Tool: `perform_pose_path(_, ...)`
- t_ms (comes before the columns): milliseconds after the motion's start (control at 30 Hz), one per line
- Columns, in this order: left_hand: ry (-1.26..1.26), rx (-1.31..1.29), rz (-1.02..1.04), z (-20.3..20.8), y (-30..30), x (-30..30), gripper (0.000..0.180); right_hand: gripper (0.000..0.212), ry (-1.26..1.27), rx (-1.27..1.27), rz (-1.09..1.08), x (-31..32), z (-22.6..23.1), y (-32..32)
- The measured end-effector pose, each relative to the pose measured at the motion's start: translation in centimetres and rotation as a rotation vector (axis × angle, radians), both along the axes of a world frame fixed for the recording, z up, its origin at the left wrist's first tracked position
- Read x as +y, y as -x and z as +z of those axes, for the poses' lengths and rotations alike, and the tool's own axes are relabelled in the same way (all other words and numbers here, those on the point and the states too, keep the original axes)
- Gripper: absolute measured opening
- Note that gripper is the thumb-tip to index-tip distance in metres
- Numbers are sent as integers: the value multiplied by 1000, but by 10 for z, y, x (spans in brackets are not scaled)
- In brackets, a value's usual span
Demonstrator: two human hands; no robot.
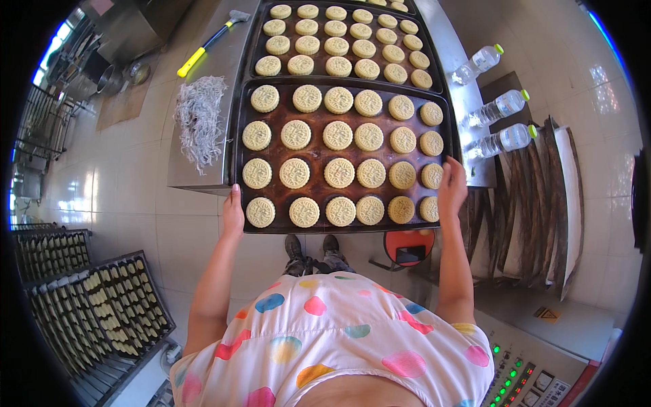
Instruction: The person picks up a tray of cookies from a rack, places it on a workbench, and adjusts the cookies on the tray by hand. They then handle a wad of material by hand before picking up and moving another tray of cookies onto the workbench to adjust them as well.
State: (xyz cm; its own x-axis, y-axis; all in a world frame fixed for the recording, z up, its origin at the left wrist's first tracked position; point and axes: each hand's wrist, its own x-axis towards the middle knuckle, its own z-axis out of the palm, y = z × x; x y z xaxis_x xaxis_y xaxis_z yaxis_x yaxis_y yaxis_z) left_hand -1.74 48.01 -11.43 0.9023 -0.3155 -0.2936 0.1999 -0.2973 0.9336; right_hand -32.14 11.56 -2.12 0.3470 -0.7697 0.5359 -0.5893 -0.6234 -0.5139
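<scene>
Between two bare hands, directly ahead: one dark baking tray (317, 154), long axis running left to right. Load: round stamped pastries (338, 173), four rows of six.

Left hand (233, 214): at the near left corner, thumb by the rim. Right hand (452, 190): at the right short side, set slightly farther forward. Neither is clearly nearer. Both stand well apart, clamped on opposite ends of the tray; fingers beneath it I cannot make out from my feed.

Position: on a steel table (203, 176), front part overhanging the near edge, far side right up against a second filled tray (319, 68).

Surface, left: bundle of shredded pale strands (200, 112); tool with yellow-and-black handle (196, 57). Surface, right: three clear bottles (500, 107), yellow-green caps.

Room: tiled floor (129, 176); rack of loaded trays (161, 300), lower left; red round stool (409, 239); control panel (539, 356), green lights, lower right.
</scene>
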Motion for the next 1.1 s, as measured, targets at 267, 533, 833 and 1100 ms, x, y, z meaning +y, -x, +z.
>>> perform_pose_path(267, 3, -56, -7, -14, -7, 4, 57, 46, 201, 296, 561, 50, 27, -228)
perform_pose_path(533, 95, -53, -22, -13, -6, 2, 53, 62, 180, 737, 435, 60, 15, -326)
perform_pose_path(833, 74, -87, -33, -18, -10, 1, 54, 49, 168, 897, 378, 71, 12, -351)
perform_pose_path(1100, 69, -91, -33, -13, -11, 3, 54, 37, 296, 724, 429, 79, 6, -346)
